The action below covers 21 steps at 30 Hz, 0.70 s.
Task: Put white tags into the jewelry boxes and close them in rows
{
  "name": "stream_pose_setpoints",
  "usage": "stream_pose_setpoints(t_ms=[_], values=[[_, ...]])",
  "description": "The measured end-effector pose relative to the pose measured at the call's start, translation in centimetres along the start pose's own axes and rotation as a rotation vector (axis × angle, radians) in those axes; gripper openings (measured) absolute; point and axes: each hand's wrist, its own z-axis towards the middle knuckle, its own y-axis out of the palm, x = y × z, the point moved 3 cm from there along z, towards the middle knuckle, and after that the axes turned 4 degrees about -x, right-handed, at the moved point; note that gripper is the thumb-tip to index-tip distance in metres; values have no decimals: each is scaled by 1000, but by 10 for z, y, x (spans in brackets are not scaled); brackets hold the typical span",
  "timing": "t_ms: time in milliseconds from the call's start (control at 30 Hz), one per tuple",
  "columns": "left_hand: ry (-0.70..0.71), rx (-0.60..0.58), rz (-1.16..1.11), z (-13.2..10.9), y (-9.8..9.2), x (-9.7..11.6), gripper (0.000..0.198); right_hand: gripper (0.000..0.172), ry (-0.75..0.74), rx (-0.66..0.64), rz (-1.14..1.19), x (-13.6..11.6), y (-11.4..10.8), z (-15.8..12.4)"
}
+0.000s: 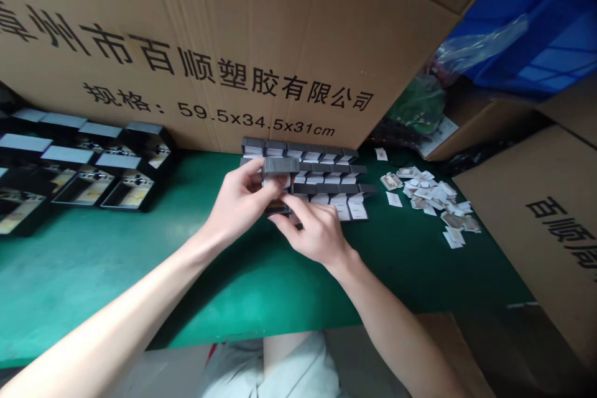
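My left hand (240, 199) is closed around a small dark grey box (280, 166), lifted slightly at the front left of a block of similar open grey boxes (326, 180) with white inserts. My right hand (313, 230) is just below it, with the index finger and thumb pinched at the box's lower edge. What the fingertips pinch is hidden. Both hands meet over the green table (140, 273), close to the block of boxes.
A large printed cardboard carton (209, 43) stands behind the boxes. Open black boxes (88, 168) sit in rows at the left. Several small white cards (433, 196) lie scattered at the right, beside another carton (550, 224) and a blue crate (536, 31).
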Motion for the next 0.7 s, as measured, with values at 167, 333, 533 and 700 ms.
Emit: stream_pose_setpoints(t_ms=[167,333,533,700], values=[[11,-20,33,1,-2,-5,31,29,-30,-39,24,2,0,-1],[28,-31,24,2,-2,-3,37,27,-54,-28,18,2,-1,0],[33,-18,41,1,1,2,38,25,-64,-7,31,1,-1,1],[21,-25,26,0,1,2,36,26,-51,-18,31,2,0,0]])
